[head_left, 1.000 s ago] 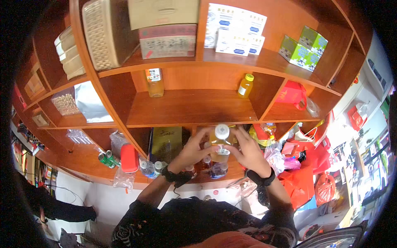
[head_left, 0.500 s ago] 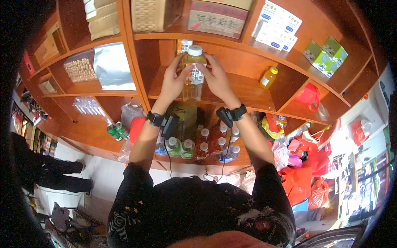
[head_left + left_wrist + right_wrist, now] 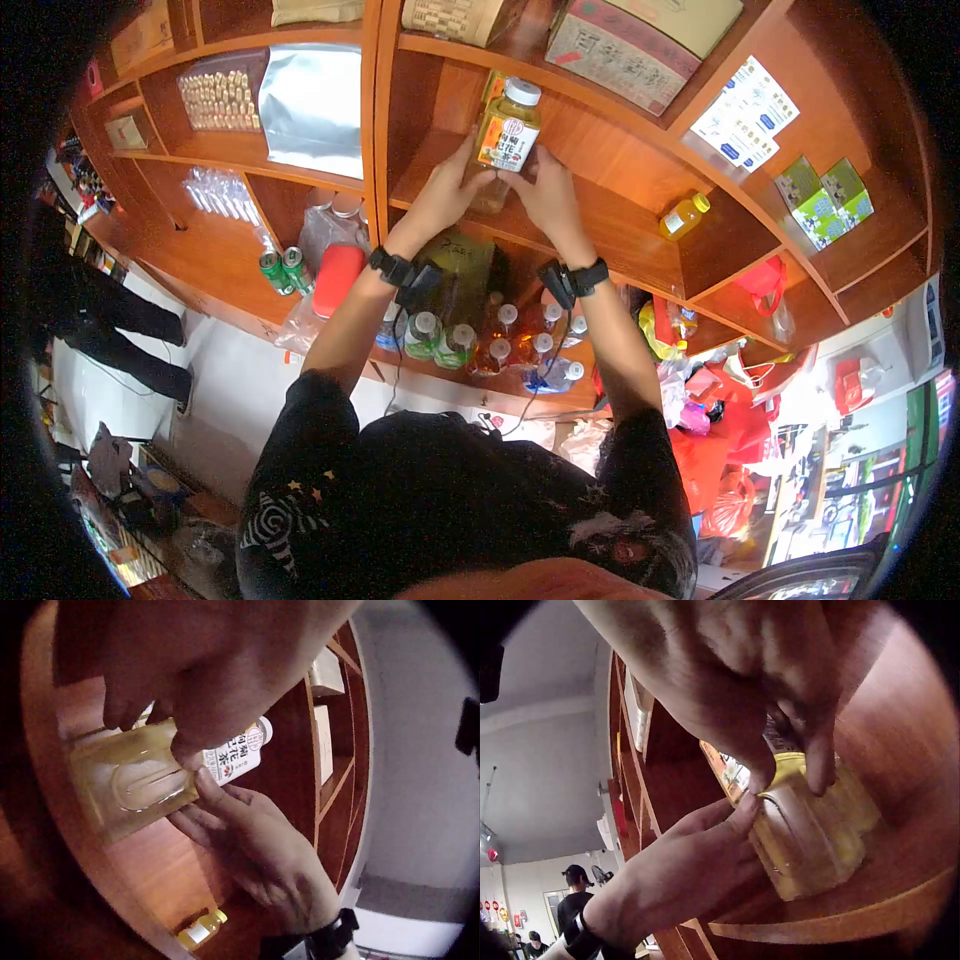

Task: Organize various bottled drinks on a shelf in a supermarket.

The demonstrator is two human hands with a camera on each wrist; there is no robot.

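A clear bottle of yellow drink [image 3: 508,140] with a white cap and a white and orange label stands upright in the left part of the middle shelf [image 3: 610,205]. Both hands hold it from its two sides, thumbs meeting at the front: my left hand [image 3: 447,193] on the left, my right hand [image 3: 552,200] on the right. The left wrist view shows the lower body of the bottle [image 3: 135,784] below the thumbs. Another bottle with an orange label [image 3: 493,88] is partly hidden directly behind it.
A small yellow bottle [image 3: 684,216] lies tilted in view at the shelf's right. Several bottles [image 3: 455,345] stand on the level below, beside a dark box [image 3: 460,265]. Cartons [image 3: 625,55] fill the shelf above. A vertical divider [image 3: 376,120] is left of the hands.
Both hands have carried the bottle from above the lower level up to the middle shelf, in front of the bottle there. The head view has shifted, so the shelves appear turned.
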